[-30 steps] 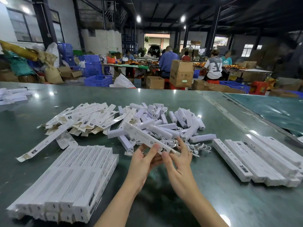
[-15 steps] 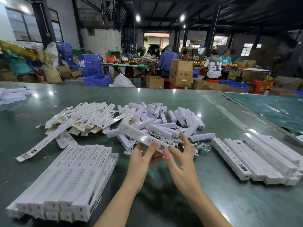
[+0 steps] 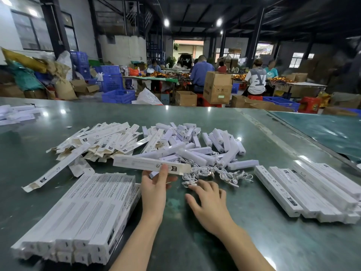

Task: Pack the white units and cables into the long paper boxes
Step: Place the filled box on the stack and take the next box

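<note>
Head view: the left hand (image 3: 154, 184) grips one long paper box (image 3: 151, 164) above the worktop (image 3: 254, 222), thumb across its face, while the right hand (image 3: 210, 204) reaches, fingers spread and empty, for the tangled cables (image 3: 211, 174) beside the white units (image 3: 195, 149). Looped cables may snag together, dragging out several or scattering units.

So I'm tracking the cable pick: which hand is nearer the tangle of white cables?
Right. The right hand lies open just in front of the white cables, fingertips at their near edge. The left hand is off to their left, holding a long paper box.
</note>
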`<state>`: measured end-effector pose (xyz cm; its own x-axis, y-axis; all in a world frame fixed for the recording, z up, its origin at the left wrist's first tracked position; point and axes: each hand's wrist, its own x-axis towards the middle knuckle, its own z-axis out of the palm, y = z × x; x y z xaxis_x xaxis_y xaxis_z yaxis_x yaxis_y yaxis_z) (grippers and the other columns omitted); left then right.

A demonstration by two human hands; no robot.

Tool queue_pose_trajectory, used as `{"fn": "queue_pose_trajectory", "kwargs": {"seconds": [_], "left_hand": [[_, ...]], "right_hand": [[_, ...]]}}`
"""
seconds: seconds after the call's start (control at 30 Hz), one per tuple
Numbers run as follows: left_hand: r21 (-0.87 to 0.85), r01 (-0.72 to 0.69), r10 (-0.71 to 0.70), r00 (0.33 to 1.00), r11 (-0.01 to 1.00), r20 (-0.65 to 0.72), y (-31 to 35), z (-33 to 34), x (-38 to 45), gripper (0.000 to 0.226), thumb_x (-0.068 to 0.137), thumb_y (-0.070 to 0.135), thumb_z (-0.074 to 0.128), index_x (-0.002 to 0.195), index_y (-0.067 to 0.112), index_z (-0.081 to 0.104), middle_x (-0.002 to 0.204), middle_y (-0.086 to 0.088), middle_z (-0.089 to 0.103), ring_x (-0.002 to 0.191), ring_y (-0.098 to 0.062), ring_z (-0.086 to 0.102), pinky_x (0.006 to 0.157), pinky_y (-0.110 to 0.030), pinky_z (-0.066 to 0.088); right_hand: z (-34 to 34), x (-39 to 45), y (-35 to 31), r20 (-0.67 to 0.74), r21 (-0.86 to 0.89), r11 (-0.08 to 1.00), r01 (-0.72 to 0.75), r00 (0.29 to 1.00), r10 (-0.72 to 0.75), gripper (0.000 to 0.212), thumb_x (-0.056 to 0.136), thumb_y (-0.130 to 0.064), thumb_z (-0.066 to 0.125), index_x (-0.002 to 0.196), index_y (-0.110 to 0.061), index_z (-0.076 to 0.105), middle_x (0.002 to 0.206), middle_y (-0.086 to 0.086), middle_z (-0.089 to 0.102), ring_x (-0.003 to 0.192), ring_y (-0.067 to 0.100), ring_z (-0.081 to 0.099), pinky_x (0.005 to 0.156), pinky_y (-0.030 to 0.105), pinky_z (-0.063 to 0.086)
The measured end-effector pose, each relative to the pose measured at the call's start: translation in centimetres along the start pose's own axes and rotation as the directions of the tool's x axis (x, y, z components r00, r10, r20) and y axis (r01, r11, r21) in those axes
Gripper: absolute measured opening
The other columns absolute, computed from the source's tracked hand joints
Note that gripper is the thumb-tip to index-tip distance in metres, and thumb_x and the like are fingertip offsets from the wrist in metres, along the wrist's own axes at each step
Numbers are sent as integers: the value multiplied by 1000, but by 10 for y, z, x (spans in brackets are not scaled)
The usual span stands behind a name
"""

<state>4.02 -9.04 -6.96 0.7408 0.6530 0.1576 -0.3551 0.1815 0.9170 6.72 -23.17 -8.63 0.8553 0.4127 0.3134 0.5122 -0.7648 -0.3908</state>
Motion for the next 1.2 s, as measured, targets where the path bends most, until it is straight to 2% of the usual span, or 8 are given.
{"fn": "queue_pose_trajectory", "kwargs": {"seconds": [0.17, 0.37, 0.47, 0.57, 0.77, 1.03, 1.13, 1.2], "left_hand": [[7, 4, -4, 1000, 1000, -5, 1, 1, 0, 31, 94, 25, 62, 119, 9, 53, 100, -8, 74, 73, -15, 74, 62, -20, 56], [56, -38, 35, 998, 998, 43, 0, 1, 0, 31, 92, 28, 64, 119, 17, 54, 103, -3, 74, 82, -19, 74, 69, -21, 56], [72, -41, 37, 998, 997, 55, 0, 1, -1, 37, 90, 33, 65, 122, 17, 54, 104, -2, 75, 81, -18, 74, 68, -20, 56], [67, -36, 33, 998, 997, 57, 1, 1, -2, 39, 92, 31, 64, 125, 14, 53, 105, -4, 74, 81, -17, 74, 67, -21, 56], [28, -12, 11, 999, 1000, 46, 3, 1, -4, 40, 89, 35, 65, 122, 14, 55, 104, -7, 74, 79, -18, 74, 66, -19, 55], [41, 20, -23, 998, 999, 59, 5, 2, -6, 48, 79, 45, 67, 117, 17, 56, 100, -2, 75, 81, -18, 74, 74, -28, 55], [23, 42, -44, 997, 999, 62, 6, 1, -6, 48, 80, 43, 66, 118, 16, 56, 100, -4, 75, 82, -18, 74, 71, -26, 55], [7, 51, -52, 996, 999, 73, 8, 1, -7, 47, 81, 41, 65, 119, 15, 57, 101, -6, 75, 82, -18, 74, 66, -22, 56]], "right_hand": [[0, 3, 5, -43, 69, 997, 43, 998, -40, 42, 99, -41, 42, 139, -29, 44, 133, -13, 50, 129, 9, 30, 91, 27, 16], [-18, 2, 11, -288, 456, 887, -76, 930, 228, 16, 85, -18, 71, 98, -17, 64, 86, -5, 63, 85, 13, 60, 76, 23, 42], [-25, -1, 20, -202, 314, 933, -174, 948, 245, 11, 85, -26, 70, 93, -23, 62, 83, -9, 58, 86, 15, 56, 70, 26, 40], [-31, -2, 24, -195, 32, 979, -199, 960, 202, 20, 85, -36, 68, 104, -28, 68, 104, -4, 50, 107, 19, 43, 85, 28, 36], [-34, -4, 15, -43, -197, 972, 125, 990, -136, 33, 94, -26, 50, 126, -29, 60, 120, -7, 56, 113, 23, 40, 94, 30, 29], [-32, -3, 5, 17, -320, 947, -5, 1000, 11, 25, 98, -15, 35, 119, -19, 49, 118, 0, 52, 112, 22, 47, 81, 31, 38], [-35, -6, 3, -60, -131, 989, -71, 996, 63, 9, 94, -18, 42, 98, -21, 50, 98, -4, 49, 97, 22, 53, 72, 32, 40], [-39, -4, 2, -115, 284, 953, -103, 983, 141, 10, 92, -16, 50, 89, -18, 59, 76, -10, 49, 73, 18, 51, 64, 27, 41]]}}
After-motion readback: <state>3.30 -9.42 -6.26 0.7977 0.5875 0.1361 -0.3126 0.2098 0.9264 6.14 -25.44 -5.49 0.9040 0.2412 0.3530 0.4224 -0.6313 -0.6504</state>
